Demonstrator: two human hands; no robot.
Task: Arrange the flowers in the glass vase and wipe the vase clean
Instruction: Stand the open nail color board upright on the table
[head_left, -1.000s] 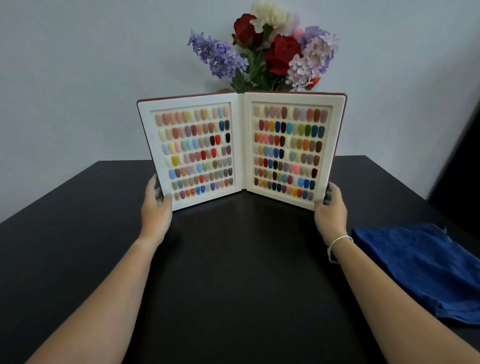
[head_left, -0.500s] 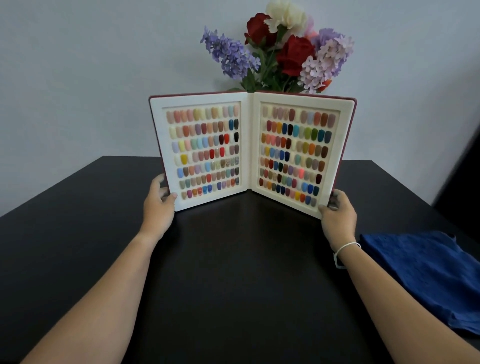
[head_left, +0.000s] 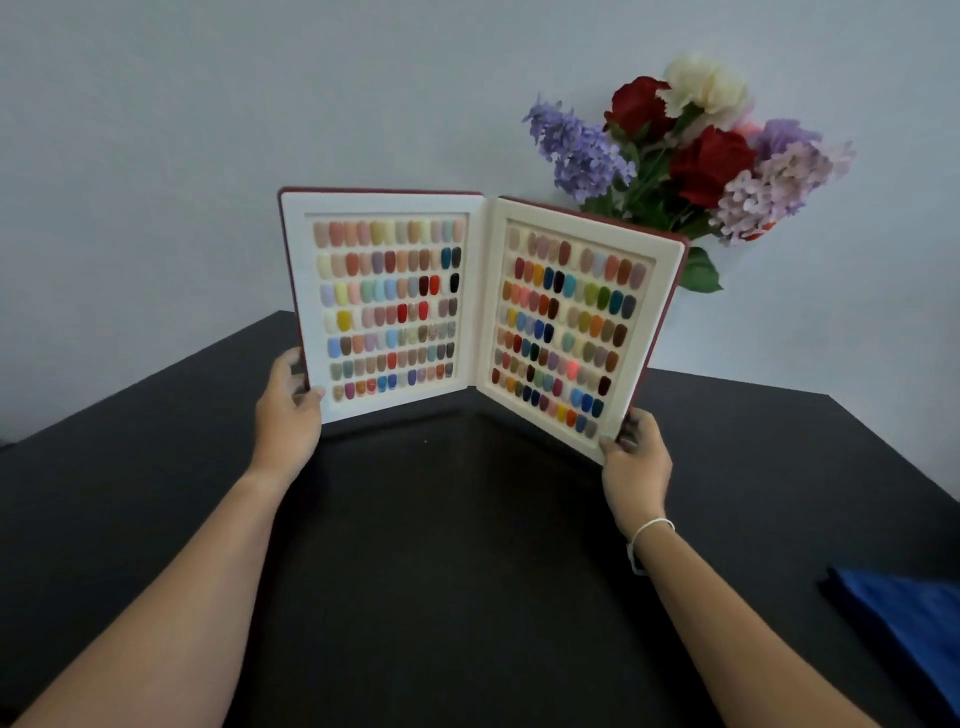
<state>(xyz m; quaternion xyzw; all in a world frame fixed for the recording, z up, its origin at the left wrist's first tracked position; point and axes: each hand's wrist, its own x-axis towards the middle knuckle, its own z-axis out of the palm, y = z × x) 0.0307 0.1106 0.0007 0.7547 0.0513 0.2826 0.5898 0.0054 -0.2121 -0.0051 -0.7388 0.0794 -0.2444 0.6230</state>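
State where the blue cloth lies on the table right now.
In the head view, the blue cloth lies at the table's lower right edge, right of the right hand's forearm.

We see a matt black worktop (head_left: 467, 571), a blue cloth (head_left: 914, 629) looking soft and woven, and a swatch book (head_left: 483, 312) with smooth cream pages holding glossy colour chips.

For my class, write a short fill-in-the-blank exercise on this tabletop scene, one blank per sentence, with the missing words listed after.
1. The left hand and right hand hold the bottom corners of an open swatch ____.
2. The flowers stand ____ the open swatch book.
3. The folded cloth at the right edge of the table is ____ in colour.
4. A thin white band circles the ____ wrist.

Missing words: book; behind; blue; right
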